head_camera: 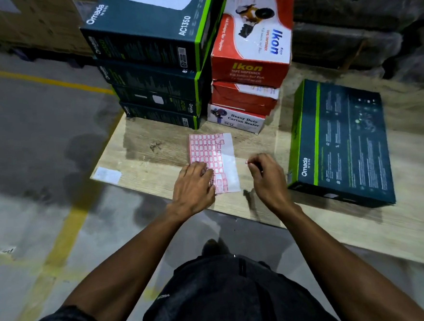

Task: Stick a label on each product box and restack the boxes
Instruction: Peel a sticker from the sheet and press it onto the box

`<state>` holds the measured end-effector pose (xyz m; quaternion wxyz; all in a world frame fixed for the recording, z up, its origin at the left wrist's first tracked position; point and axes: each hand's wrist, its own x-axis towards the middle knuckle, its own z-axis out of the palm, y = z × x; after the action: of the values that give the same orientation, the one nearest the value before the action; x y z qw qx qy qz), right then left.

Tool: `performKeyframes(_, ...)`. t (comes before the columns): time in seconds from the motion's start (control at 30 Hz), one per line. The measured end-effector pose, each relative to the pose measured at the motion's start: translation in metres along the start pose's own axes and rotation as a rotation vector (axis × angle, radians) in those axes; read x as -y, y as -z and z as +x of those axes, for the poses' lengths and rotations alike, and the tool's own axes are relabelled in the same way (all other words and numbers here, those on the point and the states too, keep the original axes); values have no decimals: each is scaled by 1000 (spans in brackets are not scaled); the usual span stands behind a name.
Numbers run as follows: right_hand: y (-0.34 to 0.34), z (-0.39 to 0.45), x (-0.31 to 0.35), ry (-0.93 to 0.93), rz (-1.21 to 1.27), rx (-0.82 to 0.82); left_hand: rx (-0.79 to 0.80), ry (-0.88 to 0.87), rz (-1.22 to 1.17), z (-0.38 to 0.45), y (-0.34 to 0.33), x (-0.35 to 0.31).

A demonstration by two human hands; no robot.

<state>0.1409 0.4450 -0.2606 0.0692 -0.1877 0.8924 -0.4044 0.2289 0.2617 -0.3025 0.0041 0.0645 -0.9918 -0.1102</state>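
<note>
On the near part of the label sheet [212, 160], the left hand [195, 186] lies palm down with its fingers straight and spread, pressing the sheet flat against the wooden board [156, 161]. The sheet is a grid of small red-bordered stickers, with a bare white strip of backing along its right side where stickers are missing. Just right of the sheet, the right hand [264, 174] is raised a little above the board, fingers curled, its thumb and forefinger pinching one small red-bordered label [247, 162]. Both forearms reach forward from the bottom of the view.

Beyond the sheet's far edge stands a stack of red and white boxes [249, 57]: the top one reads "Ikon" and "TAPE DISPENSER", the lowest reads "Heavy Duty Carton Sealer". Touching that stack, left of it and beyond the sheet's far left corner, rises a taller stack of dark teal boxes [154, 64] with green edges, printed "Omada" and, on the top box, "AC1350". Right of the sheet, past the right hand, a single teal Omada box [342, 141] lies flat on the board, its printed back face up; the small text there is too fine to read. Left of the sheet, near the board's corner, lies a small white paper [106, 174].
</note>
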Motion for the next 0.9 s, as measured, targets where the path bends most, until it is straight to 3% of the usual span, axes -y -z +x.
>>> performKeyframes(0.2, 59, -22, -39, 36, -84, -179, -46, 27, -42, 4, -6, -36)
performKeyframes(0.4, 132, -52, -112, 30, -161, -334, -61, -92, -287, 25, -4, -138)
performKeyframes(0.57, 166, -69, -158, 35, -157, -271, -37, -179, -345, 43, -14, -207)
performKeyframes(0.9, 182, -72, -183, 127, -152, -197, -102, 2, -243, 49, -30, -241)
